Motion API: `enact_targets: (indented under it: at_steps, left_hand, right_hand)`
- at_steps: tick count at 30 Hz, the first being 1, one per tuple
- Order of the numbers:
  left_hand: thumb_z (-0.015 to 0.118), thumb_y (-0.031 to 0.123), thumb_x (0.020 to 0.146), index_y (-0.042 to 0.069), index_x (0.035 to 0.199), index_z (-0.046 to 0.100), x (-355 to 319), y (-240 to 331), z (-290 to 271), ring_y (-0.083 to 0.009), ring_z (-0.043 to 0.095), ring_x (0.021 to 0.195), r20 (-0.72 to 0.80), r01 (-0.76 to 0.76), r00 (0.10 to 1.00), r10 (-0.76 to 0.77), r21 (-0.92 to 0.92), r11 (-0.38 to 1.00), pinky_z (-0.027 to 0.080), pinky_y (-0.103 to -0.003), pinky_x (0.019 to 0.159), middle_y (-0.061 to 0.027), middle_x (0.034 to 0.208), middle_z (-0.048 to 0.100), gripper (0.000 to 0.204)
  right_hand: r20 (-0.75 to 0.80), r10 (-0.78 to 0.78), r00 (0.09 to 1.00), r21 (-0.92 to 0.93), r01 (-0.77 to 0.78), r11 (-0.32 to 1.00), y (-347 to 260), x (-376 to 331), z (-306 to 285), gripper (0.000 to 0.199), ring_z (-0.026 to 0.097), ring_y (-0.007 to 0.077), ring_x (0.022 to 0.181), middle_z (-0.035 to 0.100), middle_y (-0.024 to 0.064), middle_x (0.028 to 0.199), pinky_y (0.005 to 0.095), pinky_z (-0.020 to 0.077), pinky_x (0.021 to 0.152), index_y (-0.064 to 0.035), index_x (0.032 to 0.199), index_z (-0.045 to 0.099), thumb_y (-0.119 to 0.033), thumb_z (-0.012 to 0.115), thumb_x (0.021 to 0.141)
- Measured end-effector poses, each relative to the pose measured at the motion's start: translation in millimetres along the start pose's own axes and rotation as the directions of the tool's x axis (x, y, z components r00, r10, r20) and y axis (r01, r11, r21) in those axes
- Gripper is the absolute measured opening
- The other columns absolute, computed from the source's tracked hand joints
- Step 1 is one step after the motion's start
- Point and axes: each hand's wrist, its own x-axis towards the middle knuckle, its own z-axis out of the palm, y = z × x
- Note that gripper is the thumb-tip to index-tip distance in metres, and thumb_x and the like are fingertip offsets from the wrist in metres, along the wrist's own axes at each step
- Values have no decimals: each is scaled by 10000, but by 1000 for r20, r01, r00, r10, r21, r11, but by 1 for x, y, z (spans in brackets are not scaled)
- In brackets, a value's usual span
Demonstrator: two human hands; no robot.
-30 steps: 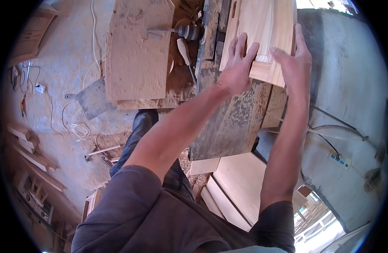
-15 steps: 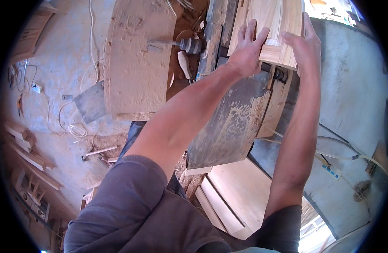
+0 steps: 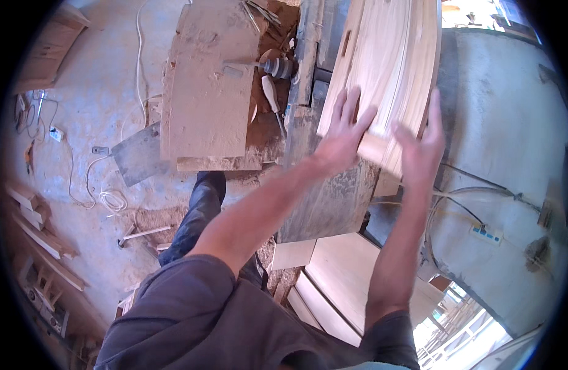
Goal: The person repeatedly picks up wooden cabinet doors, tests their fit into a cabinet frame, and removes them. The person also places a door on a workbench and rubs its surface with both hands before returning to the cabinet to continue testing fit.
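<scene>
Both hands are flat on the pale wooden panel (image 3: 382, 74), which lies far right on the gritty grey counter (image 3: 324, 191). Left hand (image 3: 342, 132) presses its face with fingers spread open, right hand (image 3: 423, 145) cups the right edge, probably to keep it square. Drill (image 3: 278, 65) sits just left.
</scene>
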Motion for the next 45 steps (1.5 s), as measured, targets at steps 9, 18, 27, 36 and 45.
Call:
enact_targets:
  at_steps: [9,18,27,36,45]
  left_hand:
    - [821,43,690,56,1456,373,-248,60,50,-614,90,1483,-121,-135,984,128,-53,989,261,-652,1174,-360,1633,46,887]
    - [822,28,647,43,1483,329,-340,71,72,-623,104,1472,-161,-131,980,116,-86,988,204,-675,1181,-365,1628,49,971]
    - [756,-92,599,91,1533,273,-327,64,69,-618,86,1477,-136,-94,987,81,-91,991,217,-651,1191,-349,1638,32,1067]
    - [709,-136,581,102,1526,289,-306,58,67,-610,72,1484,-152,-84,986,68,-101,991,215,-640,1199,-333,1645,26,1061]
    - [694,-172,552,117,1518,316,-286,55,62,-591,90,1490,-141,-58,989,42,-113,992,250,-611,1204,-307,1657,19,1076]
  right_hand:
    - [39,145,989,16,-146,989,17,-259,-47,871,501,274,1392,438,242,1564,370,431,1120,37,1588,277,-9,654,804]
    - [97,155,983,-66,-149,987,29,-337,-45,883,418,277,1463,385,221,1609,366,408,1146,22,1596,270,0,623,787]
    - [20,7,1000,-134,-5,991,42,-318,-33,881,582,309,1328,552,251,1465,381,459,1092,-67,1604,310,-37,632,784]
    - [94,181,979,24,-184,983,26,-297,-32,898,429,255,1450,378,211,1613,343,434,1119,7,1609,243,69,612,792]
    - [75,168,983,-55,-165,985,25,-276,-29,901,484,254,1403,403,201,1602,339,461,1087,-24,1615,256,58,626,797]
